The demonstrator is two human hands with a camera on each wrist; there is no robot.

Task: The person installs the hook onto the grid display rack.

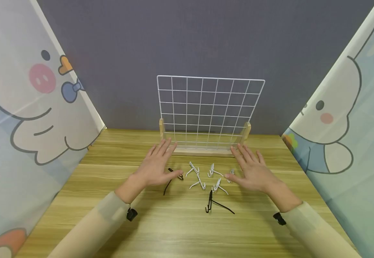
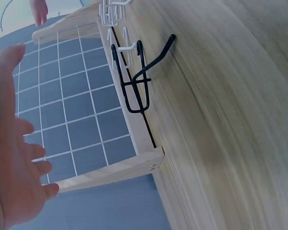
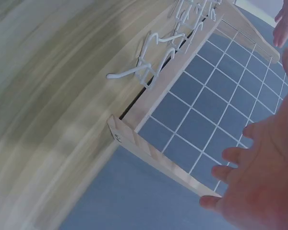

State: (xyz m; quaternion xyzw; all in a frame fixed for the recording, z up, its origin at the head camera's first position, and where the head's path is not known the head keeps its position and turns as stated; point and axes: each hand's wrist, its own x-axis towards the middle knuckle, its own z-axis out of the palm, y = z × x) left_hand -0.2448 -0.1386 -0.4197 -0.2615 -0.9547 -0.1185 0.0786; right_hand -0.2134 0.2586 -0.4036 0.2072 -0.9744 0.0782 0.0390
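My left hand (image 1: 156,166) is spread flat with straight fingers before the left end of a white wire grid (image 1: 206,107), its thumb over a black hook (image 1: 171,179). Opposite it, my right hand (image 1: 253,172) holds nothing, fingers extended toward the grid's right end; a white hook (image 1: 231,175) lies partly behind its thumb. Between the hands are several white hooks (image 1: 201,182) on the table. Closer to me lies a second black hook (image 1: 210,202). In the left wrist view, the black hook (image 2: 134,86) shows a rectangular wire frame with one long prong.
The grid stands upright in a wooden base (image 1: 203,152) with a side post at each end, near the back of the wood-grain table (image 1: 174,229). Behind it rises a grey panel (image 1: 206,39). Cartoon-printed curtains (image 1: 9,89) flank the table on both sides.
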